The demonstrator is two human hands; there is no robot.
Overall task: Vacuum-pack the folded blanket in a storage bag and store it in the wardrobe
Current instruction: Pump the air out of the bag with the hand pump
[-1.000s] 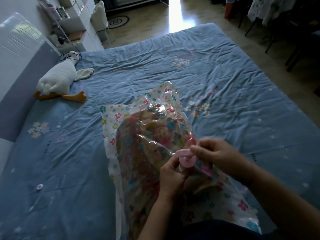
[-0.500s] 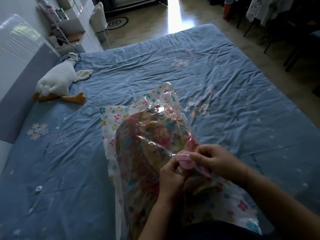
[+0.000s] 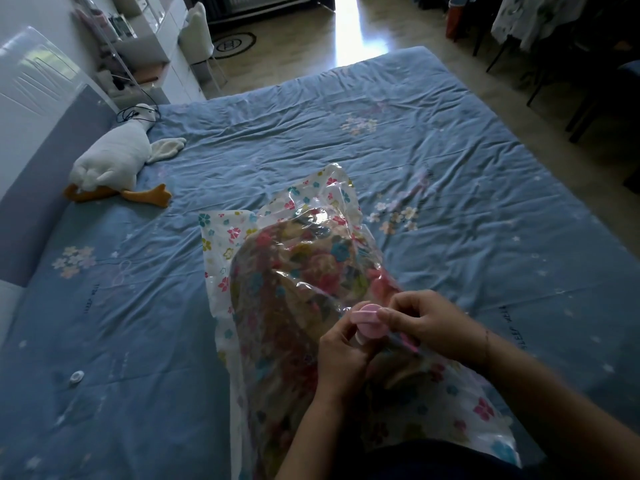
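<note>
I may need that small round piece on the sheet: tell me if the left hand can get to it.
Probably yes: the round piece lies on bare sheet on that side, nothing between. But the left hand grips the pink valve and must let go first.

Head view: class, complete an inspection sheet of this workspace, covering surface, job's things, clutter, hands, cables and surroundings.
Surface: bed, blue flowered cover, wrinkled.
Job's things: storage bag, clear with flower print, lying on the bed, blanket inside; pink valve on its top.
Clutter: plush goose by the headboard; small round white piece on the cover, left.
Hands: left hand and right hand both pinch the pink valve.
Cables: black cable looped at the goose's head.
Surroundings: white chair, white shelves, floor beyond the bed.
</note>
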